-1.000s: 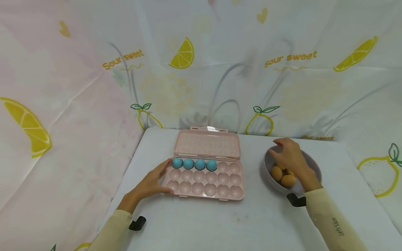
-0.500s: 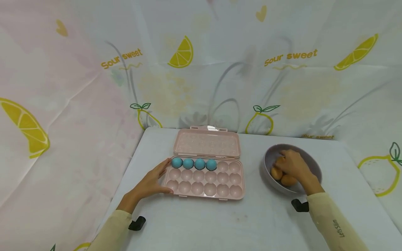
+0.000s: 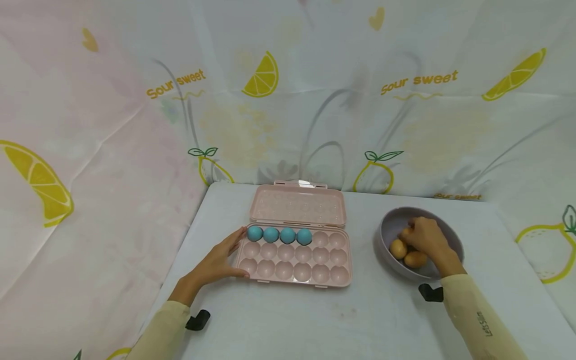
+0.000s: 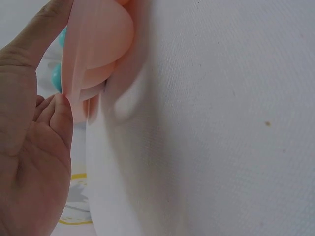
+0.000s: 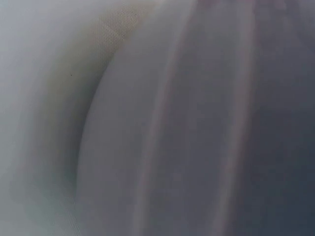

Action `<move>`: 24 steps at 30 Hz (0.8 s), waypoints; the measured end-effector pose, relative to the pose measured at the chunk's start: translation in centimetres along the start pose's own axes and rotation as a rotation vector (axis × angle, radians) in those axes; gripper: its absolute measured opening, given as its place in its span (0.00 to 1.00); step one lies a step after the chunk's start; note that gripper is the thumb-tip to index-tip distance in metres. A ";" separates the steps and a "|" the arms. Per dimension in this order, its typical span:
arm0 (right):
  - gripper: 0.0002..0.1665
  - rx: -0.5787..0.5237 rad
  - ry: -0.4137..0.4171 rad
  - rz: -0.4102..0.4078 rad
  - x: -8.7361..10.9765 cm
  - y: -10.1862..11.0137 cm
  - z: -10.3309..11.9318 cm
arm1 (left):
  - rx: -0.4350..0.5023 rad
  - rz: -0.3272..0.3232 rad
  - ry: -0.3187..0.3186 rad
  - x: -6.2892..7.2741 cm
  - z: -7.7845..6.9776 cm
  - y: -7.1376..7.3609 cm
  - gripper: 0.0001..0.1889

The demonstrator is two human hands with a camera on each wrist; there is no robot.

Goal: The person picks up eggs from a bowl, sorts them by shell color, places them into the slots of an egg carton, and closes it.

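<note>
A pink egg tray (image 3: 294, 255) lies on the table with its lid (image 3: 298, 205) folded back behind it. Several blue eggs (image 3: 271, 235) sit side by side in its back row, from the left end. My left hand (image 3: 216, 260) spans the tray's left end, thumb at the front corner and fingers at the back corner; the left wrist view also shows the hand (image 4: 34, 147) against the rim. Inside the grey bowl (image 3: 391, 265), my right hand (image 3: 427, 237) pinches a brown egg (image 3: 407, 234), mostly covered by its fingers. Two more brown eggs show, one (image 3: 398, 249) left and one (image 3: 416, 259) in front.
A white cloth covers the table (image 3: 315, 320). Lemon-printed fabric (image 3: 292, 125) hangs behind and beside it. The bowl stands to the right of the tray, with a gap between them. In the right wrist view, the bowl's wall (image 5: 197, 137) fills most of the frame, blurred.
My right hand has gone lower into the bowl, and its fingers have closed on a brown egg. The left hand and the tray stay where they were.
</note>
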State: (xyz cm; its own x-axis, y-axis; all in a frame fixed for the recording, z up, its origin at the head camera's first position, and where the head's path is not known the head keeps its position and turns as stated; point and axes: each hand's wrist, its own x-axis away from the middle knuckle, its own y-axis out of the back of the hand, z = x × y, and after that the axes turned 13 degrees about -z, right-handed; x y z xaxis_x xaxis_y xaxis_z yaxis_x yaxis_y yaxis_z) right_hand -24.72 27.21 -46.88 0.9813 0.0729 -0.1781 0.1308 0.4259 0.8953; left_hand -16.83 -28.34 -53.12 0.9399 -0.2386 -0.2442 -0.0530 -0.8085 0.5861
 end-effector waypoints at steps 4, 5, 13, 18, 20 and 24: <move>0.15 -0.003 -0.007 -0.006 0.1 0.0 0.0 | 0.009 0.005 -0.010 0.0 0.1 0.0 0.68; 0.15 -0.005 -0.014 -0.004 0.1 0.0 0.0 | 0.010 0.005 -0.011 0.0 0.1 0.0 0.68; 0.18 -0.050 -0.086 0.045 0.3 0.0 -0.4 | 0.003 0.003 -0.030 0.0 0.0 0.0 0.68; 0.08 -0.062 -0.034 0.057 0.5 0.2 -0.1 | -0.004 0.003 -0.021 0.0 0.0 0.0 0.68; 0.12 -0.063 -0.024 0.063 0.5 0.2 0.0 | -0.001 0.003 -0.014 0.0 0.0 0.0 0.67; 0.20 -0.066 -0.052 0.080 0.5 0.2 0.2 | 0.016 0.002 -0.003 -0.1 0.0 0.0 0.67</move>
State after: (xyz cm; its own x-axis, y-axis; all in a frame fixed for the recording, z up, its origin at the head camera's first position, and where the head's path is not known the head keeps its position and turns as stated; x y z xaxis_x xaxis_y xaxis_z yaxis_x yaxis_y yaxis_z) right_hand -24.14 27.12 -46.75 0.9944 0.0627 -0.0846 0.0443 0.4793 0.8765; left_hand -16.86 -28.27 -53.09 0.9387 -0.2419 -0.2458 -0.0601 -0.8166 0.5741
